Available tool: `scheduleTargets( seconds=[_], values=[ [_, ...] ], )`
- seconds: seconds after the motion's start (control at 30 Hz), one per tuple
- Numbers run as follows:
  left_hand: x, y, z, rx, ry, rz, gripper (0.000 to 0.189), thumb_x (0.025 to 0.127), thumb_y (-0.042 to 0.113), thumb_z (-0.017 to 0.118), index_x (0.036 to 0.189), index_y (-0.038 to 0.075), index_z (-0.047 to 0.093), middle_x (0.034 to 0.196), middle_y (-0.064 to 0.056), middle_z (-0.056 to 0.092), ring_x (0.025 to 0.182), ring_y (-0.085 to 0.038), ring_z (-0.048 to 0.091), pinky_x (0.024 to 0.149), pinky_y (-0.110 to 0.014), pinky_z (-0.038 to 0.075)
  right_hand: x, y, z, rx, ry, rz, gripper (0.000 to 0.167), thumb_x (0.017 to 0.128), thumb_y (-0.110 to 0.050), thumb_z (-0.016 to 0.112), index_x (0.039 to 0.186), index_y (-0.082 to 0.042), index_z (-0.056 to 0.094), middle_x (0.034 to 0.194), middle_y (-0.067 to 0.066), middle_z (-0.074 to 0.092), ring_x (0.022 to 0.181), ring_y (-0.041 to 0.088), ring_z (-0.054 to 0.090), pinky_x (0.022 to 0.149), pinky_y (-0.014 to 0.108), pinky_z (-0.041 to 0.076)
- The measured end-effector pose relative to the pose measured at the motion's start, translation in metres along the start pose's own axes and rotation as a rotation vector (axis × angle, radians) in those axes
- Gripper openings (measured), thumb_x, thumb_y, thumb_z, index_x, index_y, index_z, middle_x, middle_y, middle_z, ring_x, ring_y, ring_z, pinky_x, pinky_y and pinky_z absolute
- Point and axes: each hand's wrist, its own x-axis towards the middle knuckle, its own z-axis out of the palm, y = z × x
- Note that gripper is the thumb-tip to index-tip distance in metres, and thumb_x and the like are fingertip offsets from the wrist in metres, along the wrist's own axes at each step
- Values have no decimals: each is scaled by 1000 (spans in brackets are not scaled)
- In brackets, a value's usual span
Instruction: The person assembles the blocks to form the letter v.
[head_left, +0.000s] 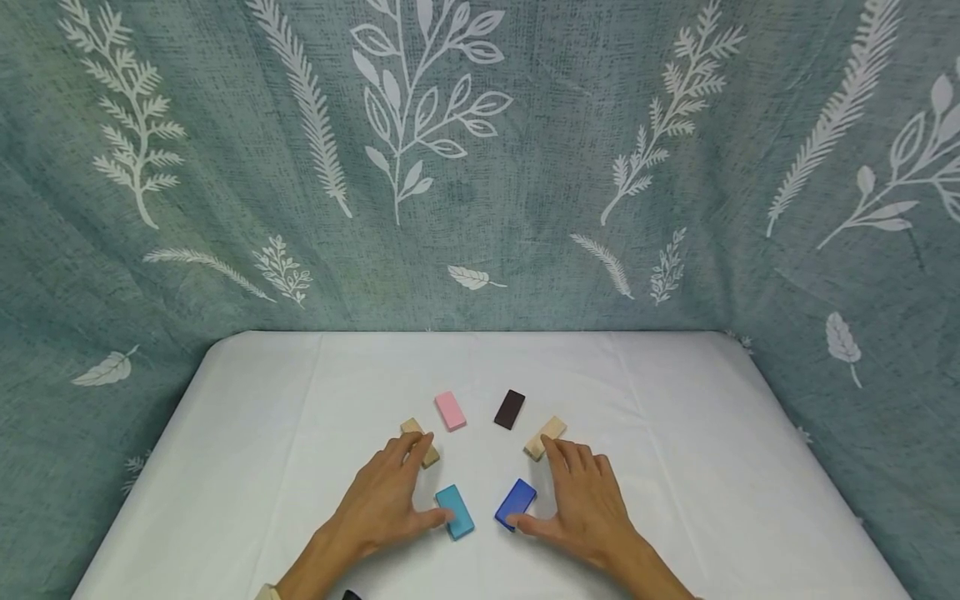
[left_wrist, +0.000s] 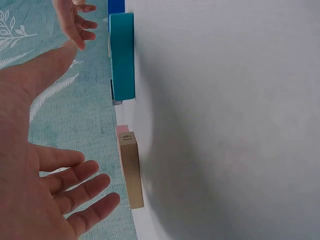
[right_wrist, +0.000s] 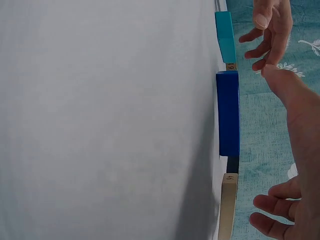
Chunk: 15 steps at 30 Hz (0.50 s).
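Note:
My left hand (head_left: 386,496) hovers with fingers spread, its thumb over the light blue block (head_left: 459,518) and its fingertips over a wooden block (head_left: 431,457). In the left wrist view, a gap shows between that hand and both the light blue block (left_wrist: 122,56) and the wooden block (left_wrist: 131,172). Mirroring it, my right hand (head_left: 588,504) has its thumb over the dark blue block (head_left: 517,502) and its fingertips near a second wooden block (head_left: 546,438). The right wrist view has the dark blue block (right_wrist: 228,114) apart from the thumb. Neither hand holds anything.
Farther back lie a pink block (head_left: 450,412) and a dark brown block (head_left: 509,409). All the blocks lie flat in a rough ring on the white-covered table (head_left: 247,433). A green leaf-patterned cloth (head_left: 540,167) hangs behind the table. A small black object (head_left: 351,595) shows at the bottom edge.

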Motion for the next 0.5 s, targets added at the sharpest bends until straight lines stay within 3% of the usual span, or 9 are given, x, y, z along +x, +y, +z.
scheduleTargets(
  seconds=[0.2, 0.5],
  values=[
    [-1, 3, 3, 6, 18, 30, 98, 72, 66, 81, 142, 2, 53, 136, -9, 55, 116, -24, 58, 90, -41, 52, -1, -4, 1, -3, -11, -2, 116, 67, -93, 58, 141, -4, 54, 126, 10, 58, 112, 28, 55, 86, 42, 41],
    [0, 8, 5, 8, -15, 28, 92, 73, 65, 81, 138, 5, 56, 131, -7, 56, 111, -21, 57, 89, -41, 52, -2, -6, 1, -17, -36, -9, 113, 67, -92, 58, 138, -4, 56, 126, 9, 57, 109, 28, 56, 84, 41, 42]
  ],
)
